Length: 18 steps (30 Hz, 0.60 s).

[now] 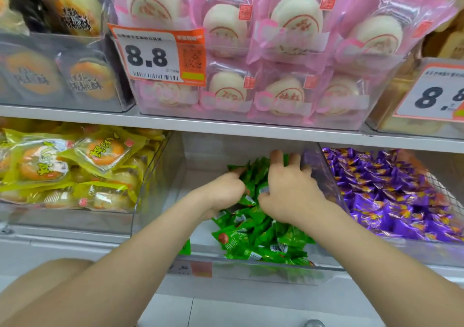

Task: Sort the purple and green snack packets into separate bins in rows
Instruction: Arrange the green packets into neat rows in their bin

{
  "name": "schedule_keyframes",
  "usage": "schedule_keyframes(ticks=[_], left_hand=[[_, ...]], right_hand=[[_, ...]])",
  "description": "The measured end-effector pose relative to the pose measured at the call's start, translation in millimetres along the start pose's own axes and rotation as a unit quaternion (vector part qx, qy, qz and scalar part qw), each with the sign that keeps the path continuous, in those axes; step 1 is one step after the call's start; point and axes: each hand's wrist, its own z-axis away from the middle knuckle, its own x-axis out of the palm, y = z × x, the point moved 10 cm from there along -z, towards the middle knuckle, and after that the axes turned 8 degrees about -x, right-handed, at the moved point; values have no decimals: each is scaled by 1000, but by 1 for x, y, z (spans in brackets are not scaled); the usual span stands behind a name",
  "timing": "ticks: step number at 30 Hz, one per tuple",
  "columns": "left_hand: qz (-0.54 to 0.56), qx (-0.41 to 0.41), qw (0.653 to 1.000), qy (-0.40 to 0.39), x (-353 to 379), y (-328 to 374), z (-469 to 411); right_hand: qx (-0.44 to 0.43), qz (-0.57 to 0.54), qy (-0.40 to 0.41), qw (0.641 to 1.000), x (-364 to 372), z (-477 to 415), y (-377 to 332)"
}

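Green packets (261, 236) lie under both hands' grip, left (223, 188) and right (288, 191), fingers spread.

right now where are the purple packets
In the head view, the purple packets fill the clear bin at lower right, beside the bin of green packets.

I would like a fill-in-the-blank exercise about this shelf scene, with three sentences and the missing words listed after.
1. Both hands, left hand and right hand, are in the bin that holds the ____ packets.
2. The purple packets fill the bin to the ____ of it.
3. The price tag above, by the pink packets, reads ____.

Missing words: green; right; 8.8
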Motion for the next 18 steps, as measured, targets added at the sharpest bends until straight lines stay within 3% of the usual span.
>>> schedule_keyframes(ticks=[2, 5, 8, 10, 14, 18], left_hand=[[-13, 36, 998, -45, 7, 8, 9], [-71, 65, 992, -78, 7, 11, 23], [-176, 83, 980, -50, -3, 10, 41], [-300, 87, 950, -4, -12, 2, 49], [-413, -17, 910, 45, -35, -20, 86], [-517, -116, 846, -50, -30, -42, 105]], right_hand=[[-33, 20, 21, 999, -12, 9, -11], [-89, 8, -13, 996, -9, 2, -22], [-101, -17, -69, 992, 3, -6, -18], [-97, -12, -76, 992, 7, -9, -15], [-195, -19, -46, 979, 5, -6, -49], [-301, -36, -111, 946, 20, 15, -87]])
